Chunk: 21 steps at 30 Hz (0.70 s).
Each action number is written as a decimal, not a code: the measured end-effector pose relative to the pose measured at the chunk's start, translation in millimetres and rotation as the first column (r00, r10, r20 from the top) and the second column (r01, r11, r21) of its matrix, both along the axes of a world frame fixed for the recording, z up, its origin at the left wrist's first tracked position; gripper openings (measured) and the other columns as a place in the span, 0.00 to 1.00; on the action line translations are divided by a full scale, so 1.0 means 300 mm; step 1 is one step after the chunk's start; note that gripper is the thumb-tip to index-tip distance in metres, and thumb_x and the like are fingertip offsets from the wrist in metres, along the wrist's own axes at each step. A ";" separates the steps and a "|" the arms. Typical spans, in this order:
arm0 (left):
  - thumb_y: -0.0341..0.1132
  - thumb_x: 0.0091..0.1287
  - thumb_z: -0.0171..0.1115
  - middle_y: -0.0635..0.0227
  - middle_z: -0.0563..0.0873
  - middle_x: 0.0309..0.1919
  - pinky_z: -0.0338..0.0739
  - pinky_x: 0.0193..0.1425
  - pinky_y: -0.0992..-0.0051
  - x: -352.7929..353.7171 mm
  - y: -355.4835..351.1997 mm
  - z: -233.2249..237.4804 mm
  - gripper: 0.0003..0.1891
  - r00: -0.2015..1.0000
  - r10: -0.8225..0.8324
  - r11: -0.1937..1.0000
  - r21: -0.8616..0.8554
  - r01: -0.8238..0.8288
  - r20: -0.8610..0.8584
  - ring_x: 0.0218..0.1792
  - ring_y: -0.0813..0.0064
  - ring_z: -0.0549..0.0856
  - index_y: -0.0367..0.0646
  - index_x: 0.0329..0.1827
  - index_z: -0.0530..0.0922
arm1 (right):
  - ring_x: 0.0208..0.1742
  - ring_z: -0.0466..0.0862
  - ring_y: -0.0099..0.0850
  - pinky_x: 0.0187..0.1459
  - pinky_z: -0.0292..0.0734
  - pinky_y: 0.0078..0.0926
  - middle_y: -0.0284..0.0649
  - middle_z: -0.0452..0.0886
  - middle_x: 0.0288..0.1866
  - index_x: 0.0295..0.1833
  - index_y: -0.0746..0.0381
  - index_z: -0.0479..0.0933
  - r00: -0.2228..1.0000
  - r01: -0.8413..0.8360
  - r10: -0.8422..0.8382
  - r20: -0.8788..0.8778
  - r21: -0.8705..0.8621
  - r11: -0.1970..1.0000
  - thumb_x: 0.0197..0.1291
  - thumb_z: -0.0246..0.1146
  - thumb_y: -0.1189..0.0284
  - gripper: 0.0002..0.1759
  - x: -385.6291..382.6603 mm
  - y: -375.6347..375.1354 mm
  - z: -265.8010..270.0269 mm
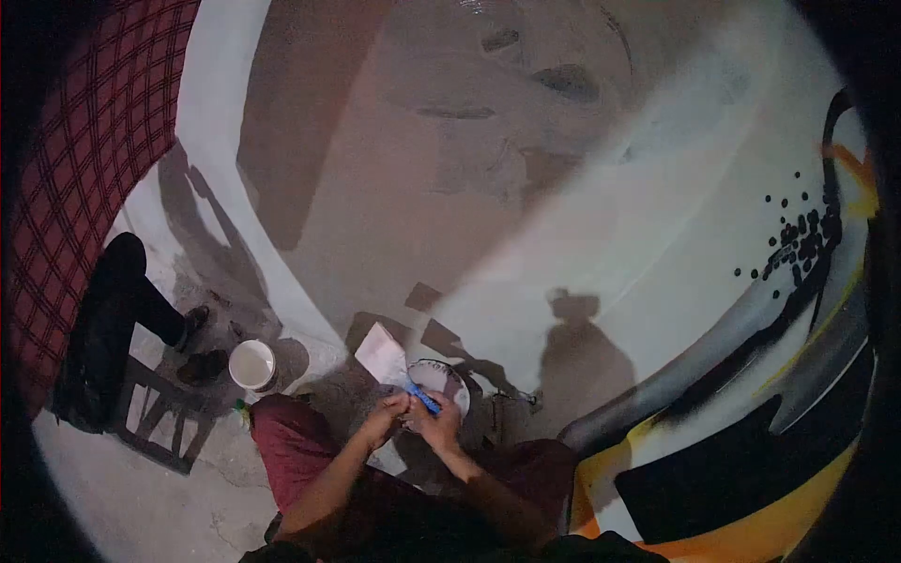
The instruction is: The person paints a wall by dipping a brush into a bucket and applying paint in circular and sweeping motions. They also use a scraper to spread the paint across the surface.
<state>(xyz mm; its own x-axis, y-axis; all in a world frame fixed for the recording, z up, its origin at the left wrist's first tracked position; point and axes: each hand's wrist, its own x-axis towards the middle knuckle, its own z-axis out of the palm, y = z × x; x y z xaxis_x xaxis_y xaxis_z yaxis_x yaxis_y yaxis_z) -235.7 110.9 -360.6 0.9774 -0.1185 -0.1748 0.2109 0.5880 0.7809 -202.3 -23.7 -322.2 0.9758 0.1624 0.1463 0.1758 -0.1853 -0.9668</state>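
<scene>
Hands meet low in front of the crouching person, just over the knees in dark red trousers (291, 436); the right hand (441, 424) has its grip closed round the blue handle of a filling knife (422, 398), whose broad pale blade (380, 355) points up and to the left, tilted; the left hand (387, 413) is curled against the handle where it meets the blade, but whether its grip is truly clamped or only pinching I cannot tell from here. Right behind the hands sits a round pan (452, 375) with something pale in it, touching or very near the knife; a white bucket (251, 364) stands apart to the left on the rough floor (141, 488), beside the dark shoes (202, 366) of another person standing there. A red checked cloth (84, 169) hangs at the far left.

As for the work, I'd say it is only partway; the wall (582, 216) shows a wide grey-brown patch (375, 188) next to paler, smoother ground, and the painted mural (798, 375) of black, yellow and grey on the right looks untouched; the knife is off the wall, down at the pan, so this reads as a pause for loading or cleaning the blade, with much of the surface left; whether the blade carries any filler is too dim to say.
</scene>
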 end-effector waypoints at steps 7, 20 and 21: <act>0.48 0.71 0.53 0.60 0.79 0.54 0.73 0.58 0.60 0.006 -0.010 -0.109 0.21 0.733 -0.648 0.058 0.946 0.320 -0.208 0.55 0.62 0.78 0.43 0.58 0.74 | 0.31 0.82 0.25 0.34 0.77 0.27 0.39 0.85 0.31 0.39 0.66 0.83 0.864 0.173 0.012 0.503 -0.319 0.932 0.56 0.70 0.70 0.10 0.213 -0.083 0.374; 0.55 0.68 0.50 0.51 0.78 0.60 0.73 0.60 0.57 0.050 -0.032 -0.244 0.28 0.724 -0.626 -0.181 0.957 0.227 -0.290 0.59 0.53 0.79 0.41 0.59 0.77 | 0.32 0.82 0.38 0.36 0.79 0.33 0.42 0.83 0.36 0.40 0.62 0.80 0.050 0.386 0.413 0.909 -0.399 0.832 0.51 0.72 0.74 0.11 0.476 -0.115 1.170; 0.55 0.68 0.51 0.51 0.79 0.57 0.74 0.59 0.58 0.062 -0.040 -0.287 0.28 0.749 -0.571 -0.153 0.940 0.305 -0.336 0.57 0.53 0.80 0.40 0.57 0.78 | 0.33 0.83 0.38 0.36 0.79 0.33 0.42 0.83 0.37 0.42 0.61 0.80 0.091 0.337 0.426 0.900 -0.430 0.837 0.52 0.71 0.74 0.11 0.484 -0.109 1.200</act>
